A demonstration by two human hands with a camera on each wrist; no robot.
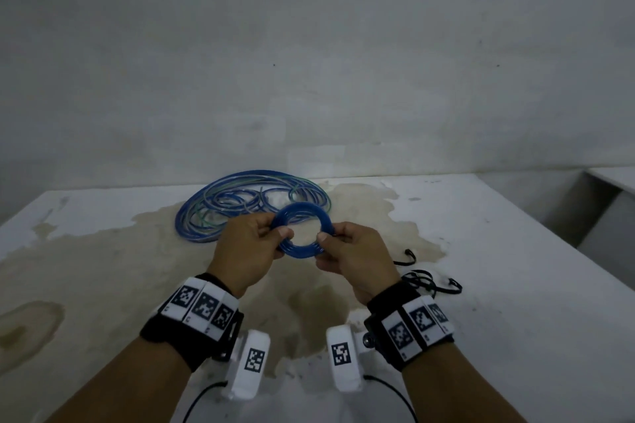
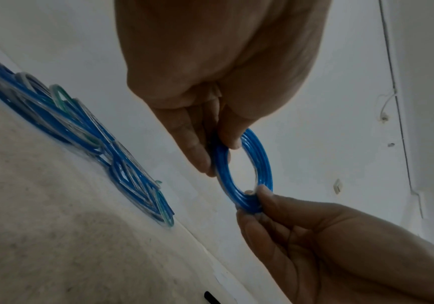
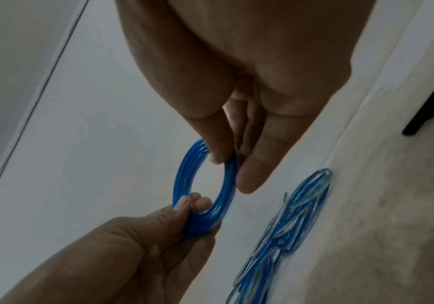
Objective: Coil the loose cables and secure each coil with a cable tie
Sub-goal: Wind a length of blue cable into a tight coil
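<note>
A small tight coil of blue cable [image 1: 302,211] is held up above the table between both hands. My left hand [image 1: 256,244] pinches its left side with thumb and fingers. My right hand [image 1: 347,252] pinches the right side. The left wrist view shows the blue coil [image 2: 260,152] gripped at the top by my left hand [image 2: 210,148] and at the bottom by my right hand [image 2: 267,207]. In the right wrist view the coil [image 3: 184,170] hangs between my right hand [image 3: 234,156] and left hand [image 3: 184,216]. Black cable ties [image 1: 426,280] lie on the table right of my right wrist.
A loose pile of blue, clear and greenish cables [image 1: 240,206] lies on the stained white table [image 1: 498,285] just behind the hands, near the wall. The table's right edge drops off beside a grey ledge [image 1: 604,189].
</note>
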